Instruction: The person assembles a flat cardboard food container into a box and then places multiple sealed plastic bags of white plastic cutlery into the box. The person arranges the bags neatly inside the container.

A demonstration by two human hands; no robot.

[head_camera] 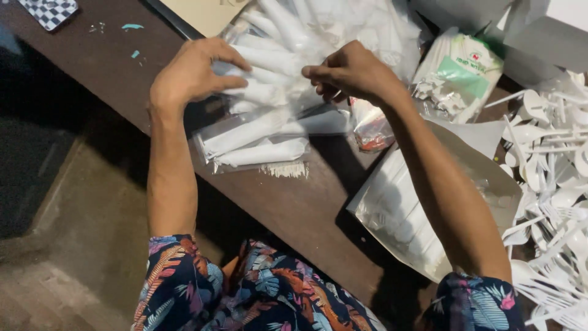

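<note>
Hands [193,70] [352,70] on clear packets [260,132], long axes left-right.

Dark brown wooden table [294,214]; dim, worn grey floor [79,245] at left; light low.

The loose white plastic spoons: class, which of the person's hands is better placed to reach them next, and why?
Probably the right hand. The spoons lie heaped on its side, while the left hand rests on the clear packets, farther away.
</note>
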